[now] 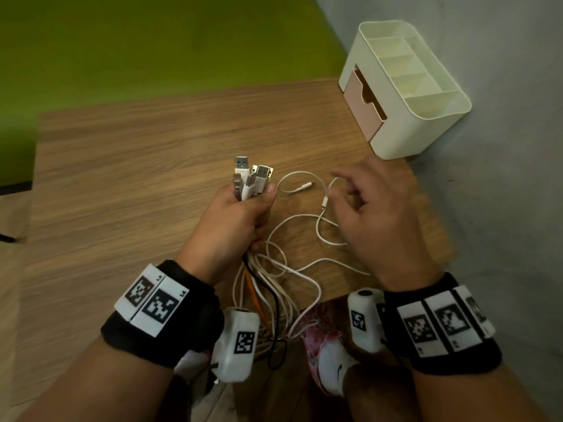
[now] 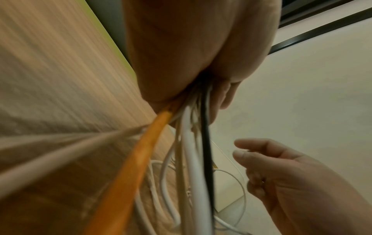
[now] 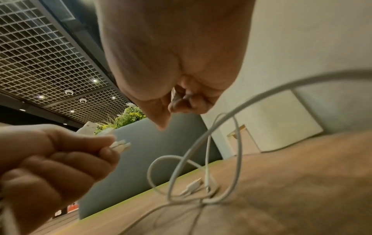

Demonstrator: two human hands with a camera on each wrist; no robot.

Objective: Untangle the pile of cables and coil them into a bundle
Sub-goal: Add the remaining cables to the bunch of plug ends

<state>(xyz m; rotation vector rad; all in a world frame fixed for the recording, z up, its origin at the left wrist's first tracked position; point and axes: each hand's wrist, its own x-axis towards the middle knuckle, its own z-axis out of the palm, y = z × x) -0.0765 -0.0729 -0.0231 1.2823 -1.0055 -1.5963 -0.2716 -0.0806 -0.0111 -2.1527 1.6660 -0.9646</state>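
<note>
My left hand point(image 1: 240, 214) grips a bunch of cables just below their plugs point(image 1: 251, 178), which stick up out of the fist. The cables point(image 1: 268, 287) hang down from it over the table's near edge: several white ones, an orange one point(image 2: 128, 174) and a black one point(image 2: 207, 159). A thin white cable point(image 1: 292, 190) lies looped on the table to the right, its small connector point(image 1: 325, 204) close below my right hand point(image 1: 374, 208). That hand hovers over the loops with loosely curled fingers and holds nothing. In the right wrist view one loop point(image 3: 221, 120) stands up beneath the fingers point(image 3: 181, 105).
A cream desk organiser point(image 1: 408, 86) with a pink drawer point(image 1: 365, 102) stands at the back right corner of the wooden table point(image 1: 137, 178), against a grey wall point(image 1: 518, 147). My foot in a white shoe point(image 1: 332, 360) shows below the table's near edge.
</note>
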